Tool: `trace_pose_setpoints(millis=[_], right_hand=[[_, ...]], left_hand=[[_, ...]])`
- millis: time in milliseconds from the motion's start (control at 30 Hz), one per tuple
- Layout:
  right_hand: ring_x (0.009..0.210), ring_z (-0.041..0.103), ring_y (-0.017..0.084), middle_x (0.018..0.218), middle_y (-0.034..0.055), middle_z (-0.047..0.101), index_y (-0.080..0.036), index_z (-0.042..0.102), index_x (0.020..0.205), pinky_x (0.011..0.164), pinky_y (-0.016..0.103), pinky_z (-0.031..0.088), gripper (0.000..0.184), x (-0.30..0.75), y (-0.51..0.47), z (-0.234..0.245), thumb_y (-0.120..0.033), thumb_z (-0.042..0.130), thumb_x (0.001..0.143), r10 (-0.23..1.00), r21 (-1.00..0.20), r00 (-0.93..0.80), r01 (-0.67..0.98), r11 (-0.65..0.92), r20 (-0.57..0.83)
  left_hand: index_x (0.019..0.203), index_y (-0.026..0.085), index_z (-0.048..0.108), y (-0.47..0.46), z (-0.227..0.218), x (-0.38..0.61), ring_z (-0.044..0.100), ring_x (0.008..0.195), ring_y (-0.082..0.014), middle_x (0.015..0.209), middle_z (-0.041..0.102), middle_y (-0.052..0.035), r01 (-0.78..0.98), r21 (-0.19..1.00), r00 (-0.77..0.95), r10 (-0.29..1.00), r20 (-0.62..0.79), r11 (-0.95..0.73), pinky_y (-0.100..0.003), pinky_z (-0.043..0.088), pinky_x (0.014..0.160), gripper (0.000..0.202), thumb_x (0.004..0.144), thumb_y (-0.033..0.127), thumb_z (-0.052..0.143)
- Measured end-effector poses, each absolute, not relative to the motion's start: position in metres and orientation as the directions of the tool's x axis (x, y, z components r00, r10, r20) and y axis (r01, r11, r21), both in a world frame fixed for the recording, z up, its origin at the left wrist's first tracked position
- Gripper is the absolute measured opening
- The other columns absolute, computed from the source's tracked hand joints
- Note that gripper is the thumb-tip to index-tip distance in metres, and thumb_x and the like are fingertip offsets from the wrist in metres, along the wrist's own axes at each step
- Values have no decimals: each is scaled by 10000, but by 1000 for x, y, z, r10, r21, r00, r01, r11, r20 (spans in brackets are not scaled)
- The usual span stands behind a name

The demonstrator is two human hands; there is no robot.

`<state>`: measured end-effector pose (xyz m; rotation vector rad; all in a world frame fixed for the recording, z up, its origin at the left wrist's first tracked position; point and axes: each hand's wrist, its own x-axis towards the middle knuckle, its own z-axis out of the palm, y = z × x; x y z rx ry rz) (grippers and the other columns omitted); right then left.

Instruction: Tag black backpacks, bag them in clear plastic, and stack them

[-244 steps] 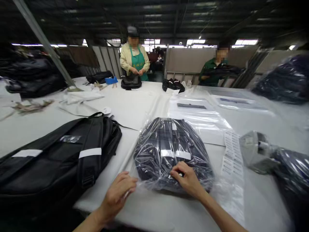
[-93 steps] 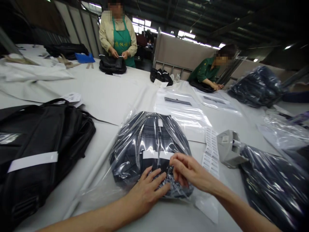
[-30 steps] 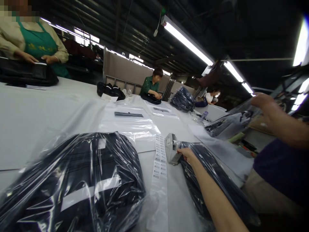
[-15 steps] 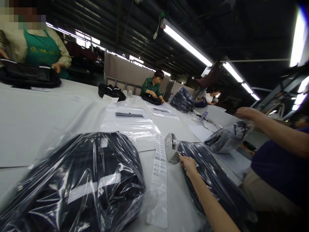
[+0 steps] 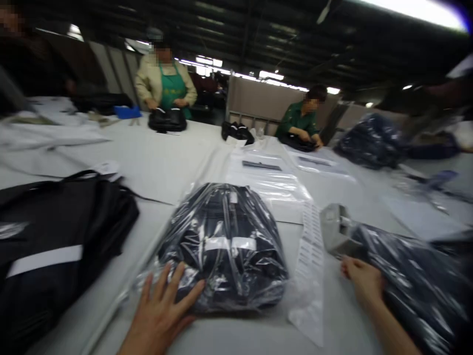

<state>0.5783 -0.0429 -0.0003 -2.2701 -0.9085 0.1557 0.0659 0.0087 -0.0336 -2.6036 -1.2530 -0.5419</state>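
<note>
A dark backpack (image 5: 254, 276) lies in a clear plastic bag in front of me. My left hand (image 5: 158, 310) is open, fingers spread, over the bag's near left corner. My right hand (image 5: 364, 278) is closed, thumb and finger pinched, just below the grey tape dispenser (image 5: 334, 227). Whatever it pinches is too small and blurred to make out. Between dispenser and backpack lies a long sheet of barcode stickers (image 5: 310, 241). Another plastic-wrapped dark bag (image 5: 410, 276) rests beside my right hand and forearm.
To the left lies an unwrapped black backpack (image 5: 48, 222) with a white band. Flat clear plastic bags (image 5: 258, 182) are spread beyond the wrapped backpack. Across the white table (image 5: 177, 158), a person in a green apron (image 5: 173, 88) and a person in green (image 5: 301, 121) handle black bags.
My view has swung left, bringing the unwrapped backpack into sight. My left hand has come into view at the wrapped backpack. My right hand stays by the tape dispenser.
</note>
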Motion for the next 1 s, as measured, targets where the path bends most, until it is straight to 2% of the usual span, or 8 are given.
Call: trace_pose_setpoints(millis=[100, 200, 300, 400, 500, 667, 867, 1000], right_hand=[[569, 644, 246, 634, 103, 678, -174, 673, 787, 553, 338, 480, 328, 547, -18, 44, -475, 574, 702, 757, -549, 647, 667, -504, 91], [541, 603, 169, 680, 49, 668, -194, 680, 870, 557, 281, 481, 330, 468, 8, 101, -485, 565, 768, 996, -569, 78, 821, -46, 32], [580, 569, 108, 691, 23, 651, -183, 681, 827, 573, 211, 440, 262, 375, 29, 147, -360, 494, 872, 841, -591, -538, 699, 401, -65], [684, 591, 99, 759, 24, 668, -172, 687, 852, 654, 197, 444, 213, 309, 53, 166, -257, 494, 883, 563, -680, -810, 506, 530, -164], [720, 604, 96, 796, 23, 679, -165, 690, 878, 678, 195, 445, 187, 274, 80, 160, -151, 505, 856, 389, -710, -891, 431, 556, -236], [670, 605, 96, 763, 14, 701, -162, 706, 828, 636, 187, 419, 164, 237, 112, 125, -113, 550, 809, 238, -585, -902, 417, 696, -360], [631, 621, 157, 708, 58, 710, -182, 733, 796, 535, 225, 373, 151, 203, 128, 77, -268, 612, 769, 344, -174, -780, 493, 852, -523], [671, 644, 188, 733, 60, 715, -227, 735, 792, 549, 234, 387, 194, 202, 129, 61, -379, 628, 737, 432, -78, -760, 530, 844, -485]], left_hand=[[1306, 493, 355, 4, -24, 63, 323, 1270, -403, 1381, 408, -98, 811, -81, 571, 752, 330, -580, -613, 256, 978, 752, 652, 533, 724], [1330, 473, 324, 0, -20, 65, 291, 1284, -416, 1422, 345, -114, 813, -111, 576, 763, 295, -571, -624, 260, 972, 845, 630, 383, 788], [1316, 474, 344, -5, -19, 66, 272, 1292, -420, 1444, 304, -110, 820, -62, 561, 777, 285, -569, -628, 264, 971, 852, 610, 362, 806], [1304, 479, 355, -6, -18, 65, 269, 1290, -430, 1444, 294, -127, 825, -15, 547, 791, 274, -565, -627, 283, 961, 898, 556, 360, 837], [1301, 481, 355, -5, -18, 66, 270, 1288, -433, 1453, 267, -137, 830, 24, 532, 805, 262, -557, -619, 299, 954, 923, 535, 343, 850], [1281, 486, 378, -6, -24, 67, 267, 1295, -417, 1468, 236, -127, 841, 100, 494, 830, 259, -532, -609, 307, 959, 853, 562, 404, 829], [1287, 484, 368, -5, -34, 65, 244, 1312, -394, 1470, 225, -137, 827, 178, 476, 834, 280, -533, -596, 331, 957, 698, 666, 597, 666], [1288, 477, 372, -6, -33, 66, 248, 1313, -386, 1458, 250, -143, 829, 189, 467, 838, 282, -526, -592, 344, 952, 696, 669, 584, 671]])
